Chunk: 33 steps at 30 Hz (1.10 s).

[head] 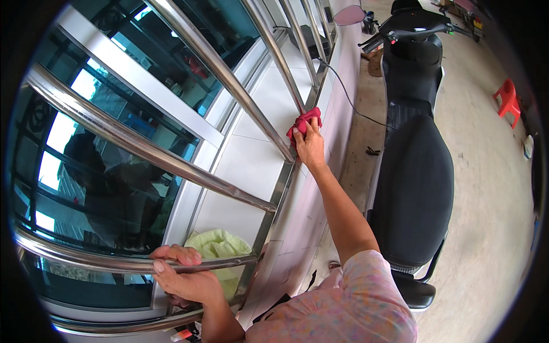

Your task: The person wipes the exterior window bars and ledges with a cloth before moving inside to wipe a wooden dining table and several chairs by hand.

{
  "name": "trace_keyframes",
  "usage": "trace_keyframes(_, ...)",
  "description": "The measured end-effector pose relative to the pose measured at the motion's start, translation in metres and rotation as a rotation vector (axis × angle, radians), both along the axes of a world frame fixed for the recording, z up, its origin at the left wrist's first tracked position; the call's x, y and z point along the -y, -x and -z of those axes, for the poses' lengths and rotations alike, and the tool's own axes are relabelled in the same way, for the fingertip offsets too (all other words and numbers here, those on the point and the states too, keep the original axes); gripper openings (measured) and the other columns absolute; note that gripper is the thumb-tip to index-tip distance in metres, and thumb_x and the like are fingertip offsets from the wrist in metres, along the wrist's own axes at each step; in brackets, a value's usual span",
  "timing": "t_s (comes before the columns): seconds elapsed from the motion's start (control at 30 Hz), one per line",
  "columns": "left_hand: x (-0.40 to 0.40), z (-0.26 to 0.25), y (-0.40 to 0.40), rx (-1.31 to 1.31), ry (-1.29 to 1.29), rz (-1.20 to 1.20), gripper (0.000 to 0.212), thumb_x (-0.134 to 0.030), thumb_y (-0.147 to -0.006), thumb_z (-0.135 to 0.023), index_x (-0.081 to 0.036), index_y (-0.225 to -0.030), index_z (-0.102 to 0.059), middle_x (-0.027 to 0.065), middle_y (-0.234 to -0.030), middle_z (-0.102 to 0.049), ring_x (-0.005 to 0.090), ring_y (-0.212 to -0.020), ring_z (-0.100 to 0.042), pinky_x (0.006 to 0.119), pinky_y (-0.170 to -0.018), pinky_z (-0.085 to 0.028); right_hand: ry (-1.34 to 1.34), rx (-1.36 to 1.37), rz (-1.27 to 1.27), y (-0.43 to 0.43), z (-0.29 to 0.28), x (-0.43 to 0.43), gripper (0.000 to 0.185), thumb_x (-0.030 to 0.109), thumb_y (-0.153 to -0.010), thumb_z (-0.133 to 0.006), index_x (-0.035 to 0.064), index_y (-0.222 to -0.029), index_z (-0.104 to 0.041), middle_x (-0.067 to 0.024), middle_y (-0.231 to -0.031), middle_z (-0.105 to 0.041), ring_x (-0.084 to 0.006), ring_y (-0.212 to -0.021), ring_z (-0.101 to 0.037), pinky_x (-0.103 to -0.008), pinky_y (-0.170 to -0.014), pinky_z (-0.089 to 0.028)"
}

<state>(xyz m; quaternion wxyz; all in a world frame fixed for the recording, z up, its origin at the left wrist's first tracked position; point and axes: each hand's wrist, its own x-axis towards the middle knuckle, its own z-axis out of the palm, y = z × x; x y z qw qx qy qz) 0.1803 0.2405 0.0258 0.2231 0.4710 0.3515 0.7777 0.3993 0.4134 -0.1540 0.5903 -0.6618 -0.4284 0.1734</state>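
Observation:
My right hand [311, 148] presses a bunched dark red cloth [305, 122] against the foot of a steel window bar [279, 64] and the flat metal rail [281, 182] at the bars' base. Low at the left, my left hand [184, 274] is wrapped around another round steel bar [107, 258], fingers on its far side. Behind that bar, close to the left hand, a crumpled light green cloth [216, 244] lies on the white tiled sill [240, 158].
Sliding glass panes [128, 193] in pale frames stand behind the bars. To the right is a parked black motor scooter [414, 184], with a dark cable [349, 100] running from the sill towards it. Farther right stands a red plastic stool [508, 103].

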Motion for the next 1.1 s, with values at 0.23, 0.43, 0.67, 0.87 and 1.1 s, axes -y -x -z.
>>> trace_keyframes(0.23, -0.002, -0.001, -0.004, -0.041, -0.005, -0.023, 0.030, -0.031, -0.085, -0.050, -0.002, -0.085, -0.045, 0.0012, -0.055, -0.035, 0.0077, -0.046, -0.033, 0.019, -0.041, -0.026, -0.194, 0.061, 0.225, 0.022, 0.018, 0.013, 0.034, 0.029, -0.085, -0.047, 0.0005, -0.103, -0.048, -0.0274, -0.102, -0.053, -0.0431, -0.092, -0.051, -0.0443, -0.079, -0.041)
trace_keyframes(0.43, -0.002, 0.000, -0.001, -0.046, -0.013, -0.024, 0.029, -0.031, -0.086, -0.048, -0.002, -0.085, -0.047, 0.0008, -0.055, -0.035, 0.0078, -0.046, -0.033, 0.020, -0.043, -0.028, -0.110, -0.527, -0.135, 0.069, 0.057, 0.072, 0.054, 0.039, -0.086, -0.042, 0.0025, -0.125, -0.034, -0.0219, -0.112, -0.049, -0.0362, -0.103, -0.049, -0.0384, -0.088, -0.037)
trace_keyframes(0.67, -0.001, 0.002, 0.004, -0.070, 0.012, -0.053, 0.031, -0.035, -0.086, -0.049, -0.004, -0.085, -0.047, 0.0001, -0.055, -0.035, 0.0077, -0.047, -0.033, 0.021, -0.044, -0.028, -0.177, -0.442, -0.086, 0.115, 0.066, 0.106, 0.054, 0.035, -0.088, -0.042, 0.0013, -0.129, -0.031, -0.0161, -0.122, -0.038, -0.0253, -0.113, -0.030, -0.0330, -0.096, -0.022)
trace_keyframes(0.87, -0.001, 0.002, -0.001, -0.009, 0.019, -0.028, 0.030, -0.034, -0.085, -0.049, -0.004, -0.086, -0.045, 0.0002, -0.057, -0.034, 0.0078, -0.049, -0.033, 0.020, -0.044, -0.026, -0.267, -0.831, -0.057, 0.048, 0.066, 0.017, 0.046, 0.040, -0.089, -0.040, 0.0056, -0.119, -0.035, -0.0051, -0.102, -0.042, -0.0170, -0.092, -0.037, -0.0265, -0.080, -0.029)
trace_keyframes(1.1, 0.000, 0.003, -0.002, 0.038, 0.098, -0.068, 0.038, -0.042, -0.085, -0.045, -0.004, -0.087, -0.043, -0.0012, -0.056, -0.032, 0.0064, -0.051, -0.031, 0.019, -0.046, -0.023, -0.135, -0.123, -0.049, -0.040, 0.051, -0.046, 0.054, 0.040, -0.090, -0.032, 0.0023, -0.129, -0.030, -0.0221, -0.134, -0.028, -0.0426, -0.122, -0.024, -0.0404, -0.102, -0.017)
